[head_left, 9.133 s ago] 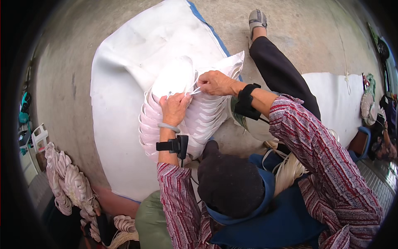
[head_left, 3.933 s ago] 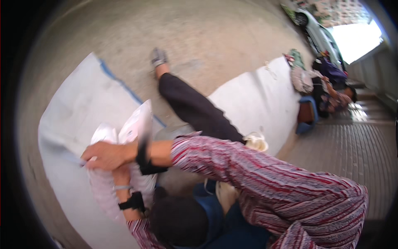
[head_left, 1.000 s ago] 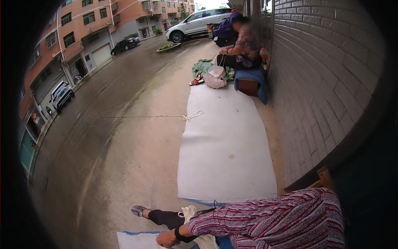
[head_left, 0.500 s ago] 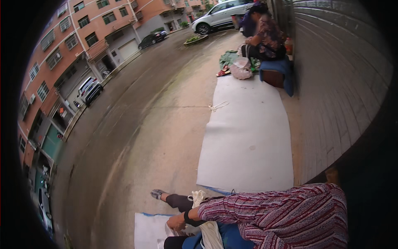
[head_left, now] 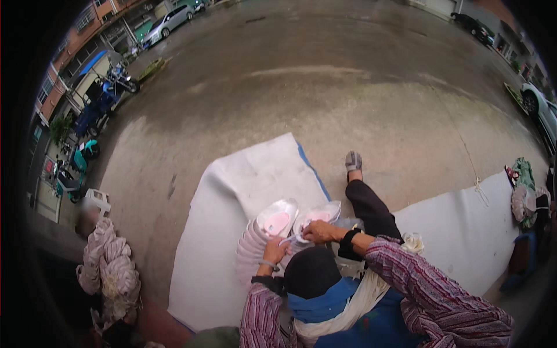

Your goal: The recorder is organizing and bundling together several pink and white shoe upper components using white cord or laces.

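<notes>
My left hand [head_left: 277, 250] and my right hand [head_left: 318, 231] are close together above my lap, fingers closed. A thin whitish strip [head_left: 290, 238] runs between them, and both hands seem to grip it; its kind is too small to make out. Just beyond them lie white oval pieces with pink middles: one on the left [head_left: 276, 222], one on the right [head_left: 319, 214] partly behind my right hand. Similar pieces overlap in a curved row [head_left: 249, 249] beside my left hand. Under them spreads a white sheet [head_left: 214, 232]. A cream cord bundle [head_left: 354, 307] crosses my blue-covered lap.
A second white sheet [head_left: 464, 232] lies to the right, with bags and cloth [head_left: 524, 194] at its far end. At left are a tall pinkish-white bundle [head_left: 113, 272] and a white stool [head_left: 98, 200]. My outstretched leg [head_left: 374, 209] lies between the sheets. Parked vehicles line the road.
The view has swung from the right-hand sheet and the seated people to my lap. Both hands and the pink-and-white pieces now show; before, only my right hand was plainly visible.
</notes>
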### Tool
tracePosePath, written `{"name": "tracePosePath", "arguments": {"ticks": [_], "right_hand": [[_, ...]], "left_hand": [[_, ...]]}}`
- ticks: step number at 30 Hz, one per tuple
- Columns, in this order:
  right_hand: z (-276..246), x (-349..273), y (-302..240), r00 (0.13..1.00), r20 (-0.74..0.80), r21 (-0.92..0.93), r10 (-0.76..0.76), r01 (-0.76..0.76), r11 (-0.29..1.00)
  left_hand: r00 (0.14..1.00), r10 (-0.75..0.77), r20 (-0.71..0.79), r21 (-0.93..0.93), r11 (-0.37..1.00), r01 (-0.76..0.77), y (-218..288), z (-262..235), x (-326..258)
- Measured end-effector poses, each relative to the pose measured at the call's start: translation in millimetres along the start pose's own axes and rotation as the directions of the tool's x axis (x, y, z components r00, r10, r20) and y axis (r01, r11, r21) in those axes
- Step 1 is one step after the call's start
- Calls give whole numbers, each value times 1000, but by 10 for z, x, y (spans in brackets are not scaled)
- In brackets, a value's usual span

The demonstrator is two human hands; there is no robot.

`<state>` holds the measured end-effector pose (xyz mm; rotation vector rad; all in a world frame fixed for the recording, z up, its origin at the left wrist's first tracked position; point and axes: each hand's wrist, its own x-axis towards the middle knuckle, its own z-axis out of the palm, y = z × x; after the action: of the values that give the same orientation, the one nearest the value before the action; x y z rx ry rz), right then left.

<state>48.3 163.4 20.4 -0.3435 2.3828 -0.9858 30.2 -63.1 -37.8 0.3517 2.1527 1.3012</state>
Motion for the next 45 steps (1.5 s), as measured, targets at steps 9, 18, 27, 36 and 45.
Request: {"name": "tracePosePath", "arguments": {"ticks": [9, 18, 27, 36, 45], "right_hand": [[-269, 51, 6, 910, 318, -127, 267, -238, 963], [22, 208, 22, 989, -146, -210, 3, -34, 977], [-31, 85, -90, 983, -18, 258, 180, -169, 951], [-146, 44, -54, 878, 33, 824, 478, -295, 484], [-210, 38, -74, 848, 44, 806, 528, -342, 483]], "left_hand": [[971, -232, 57, -592, 775, 220, 188, -44, 187], [976, -189, 104, -535, 817, 215, 521, -55, 137], [981, -100, 166, -534, 827, 175, 627, -30, 218], [994, -90, 54, -317, 943, 102, 349, 59, 323], [982, -135, 131, -564, 804, 186, 430, 206, 293]]}}
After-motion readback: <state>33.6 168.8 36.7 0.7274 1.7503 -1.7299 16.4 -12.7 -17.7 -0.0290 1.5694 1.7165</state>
